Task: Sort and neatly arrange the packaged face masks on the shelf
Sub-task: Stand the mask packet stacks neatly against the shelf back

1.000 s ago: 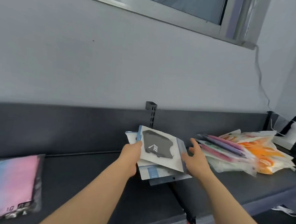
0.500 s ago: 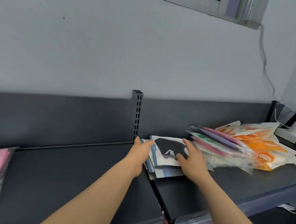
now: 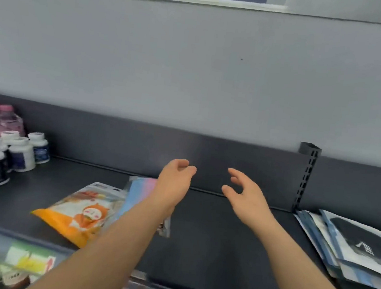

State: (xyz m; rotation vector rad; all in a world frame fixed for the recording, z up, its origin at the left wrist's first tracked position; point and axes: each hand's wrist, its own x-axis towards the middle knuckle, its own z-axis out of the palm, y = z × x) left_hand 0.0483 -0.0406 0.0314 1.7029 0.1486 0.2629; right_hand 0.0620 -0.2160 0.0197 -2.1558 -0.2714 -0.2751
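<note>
Above the shelf [image 3: 210, 244], left hand [image 3: 174, 180], right hand [image 3: 246, 195] now hover empty.

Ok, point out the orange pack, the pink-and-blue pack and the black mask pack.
orange pack [image 3: 65, 224]: head view, orange lower half.
pink-and-blue pack [image 3: 138, 188]: head view, visible upper part.
black mask pack [image 3: 357, 242]: head view, dark mask print.

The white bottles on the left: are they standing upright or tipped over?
Upright: the white bottles stand on their bases on the shelf, caps on top, grouped close together. None that shows lies on its side.
</note>
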